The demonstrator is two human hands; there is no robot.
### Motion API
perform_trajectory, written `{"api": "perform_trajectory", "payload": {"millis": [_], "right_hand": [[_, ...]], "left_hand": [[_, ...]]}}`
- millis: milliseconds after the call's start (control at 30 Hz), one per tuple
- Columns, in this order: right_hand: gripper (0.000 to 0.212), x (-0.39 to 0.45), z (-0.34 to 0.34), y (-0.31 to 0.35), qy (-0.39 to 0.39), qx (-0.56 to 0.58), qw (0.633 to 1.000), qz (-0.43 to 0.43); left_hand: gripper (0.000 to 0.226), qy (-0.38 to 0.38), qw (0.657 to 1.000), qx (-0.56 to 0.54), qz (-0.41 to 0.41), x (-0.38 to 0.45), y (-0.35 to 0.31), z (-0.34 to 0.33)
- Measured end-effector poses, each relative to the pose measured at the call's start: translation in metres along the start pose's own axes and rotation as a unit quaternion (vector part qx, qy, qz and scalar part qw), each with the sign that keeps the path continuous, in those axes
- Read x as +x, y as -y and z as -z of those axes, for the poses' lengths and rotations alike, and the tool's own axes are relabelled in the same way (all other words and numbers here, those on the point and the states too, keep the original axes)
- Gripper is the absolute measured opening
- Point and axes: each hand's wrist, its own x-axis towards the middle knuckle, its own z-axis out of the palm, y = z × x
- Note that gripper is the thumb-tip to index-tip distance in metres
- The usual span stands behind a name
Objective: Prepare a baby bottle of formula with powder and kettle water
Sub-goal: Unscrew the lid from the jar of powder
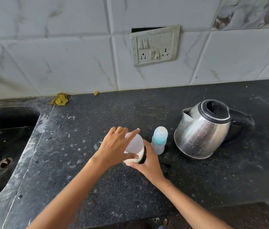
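Head view looks down on a dark speckled table (97, 187) set against a white tiled wall (64, 55). Near the middle of the frame both hands meet over a powder container (139, 158), a cream-coloured tub with a translucent white lid (134, 143). Left hand (115, 146) comes in from 7 o'clock and lies across the lid, thumb pressed on the tub's cream rim and fingers curled over the lid's far side, so its grip is clamped on the lid. The lid sits tilted rather than flat on the tub. Right hand (148, 164) comes in from 5 o'clock and wraps the tub's side, with a dark gap showing between lid edge and palm; its grip is closed round the container.

Just beside the container, at its 2 o'clock, stands the baby bottle (159, 141), upright, with a pale cap over a blue collar and a clear body. Whether it touches the right hand's fingers cannot be told. Further toward 3 o'clock sits the steel kettle (201, 129), black lid closed, black handle pointing to 3 o'clock and spout toward 10 o'clock, near the bottle but apart from it.

At 9 o'clock a dark sink (3, 146) is sunk into the table, its drain visible. A yellow scrubber (59, 99) lies at the wall's foot toward 11 o'clock. A switch plate with sockets (154, 46) is fixed on the wall at 12 o'clock.
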Motion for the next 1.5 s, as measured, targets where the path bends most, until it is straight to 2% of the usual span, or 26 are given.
{"api": "perform_trajectory", "payload": {"millis": [100, 200, 300, 433, 600, 700, 800, 900, 1000, 1067, 1133, 1233, 1367, 1500], "right_hand": [[0.086, 0.0, -0.001, 0.002, 0.0, -0.007, 1.0, 0.012], [0.088, -0.001, -0.004, -0.002, -0.005, -0.006, 1.0, 0.013], [0.086, -0.002, -0.004, -0.002, -0.015, 0.002, 1.0, 0.013], [0.086, -0.001, -0.002, -0.003, -0.014, -0.003, 1.0, 0.02], [0.086, -0.001, -0.004, -0.003, -0.021, -0.011, 0.999, 0.022], [0.091, -0.003, -0.014, -0.004, -0.04, -0.028, 0.999, 0.011], [0.09, -0.004, -0.022, -0.006, -0.05, -0.061, 0.997, 0.021], [0.095, -0.002, -0.022, -0.008, -0.042, -0.079, 0.996, 0.02], [0.095, -0.001, -0.022, -0.009, -0.038, -0.083, 0.996, 0.012], [0.095, -0.001, -0.021, -0.008, -0.047, -0.08, 0.996, 0.008], [0.097, -0.002, -0.021, -0.007, -0.051, -0.076, 0.996, 0.009], [0.098, -0.002, -0.02, -0.006, -0.046, -0.067, 0.997, 0.003], [0.1, -0.002, -0.02, -0.006, -0.045, -0.075, 0.996, -0.006], [0.097, -0.003, -0.019, -0.003, -0.043, -0.073, 0.996, -0.006]], "left_hand": [[0.086, 0.002, 0.986, 0.136, -0.096, 0.006, 0.008, -0.002], [0.087, -0.013, 0.97, 0.185, -0.158, 0.01, 0.013, -0.01], [0.083, -0.029, 0.967, 0.184, -0.172, 0.015, 0.014, -0.014], [0.08, -0.034, 0.974, 0.166, -0.15, 0.014, 0.007, -0.02], [0.076, -0.034, 0.985, 0.145, -0.09, 0.012, -0.002, -0.017], [0.075, 0.004, 0.995, 0.101, 0.018, 0.011, -0.016, -0.006], [0.071, 0.077, 0.983, 0.078, 0.147, 0.011, -0.033, 0.005], [0.066, 0.103, 0.971, 0.071, 0.205, 0.015, -0.039, 0.017], [0.084, 0.135, 0.958, 0.039, 0.251, 0.017, -0.037, 0.027], [0.097, 0.156, 0.963, 0.012, 0.221, 0.015, -0.029, 0.028], [0.099, 0.201, 0.97, -0.076, 0.116, 0.011, -0.017, 0.029], [0.091, 0.26, 0.944, -0.201, 0.017, 0.01, 0.004, 0.028], [0.077, 0.216, 0.95, -0.227, -0.005, 0.012, 0.013, 0.02], [0.063, 0.146, 0.975, -0.169, 0.023, 0.006, 0.006, 0.016]]}}
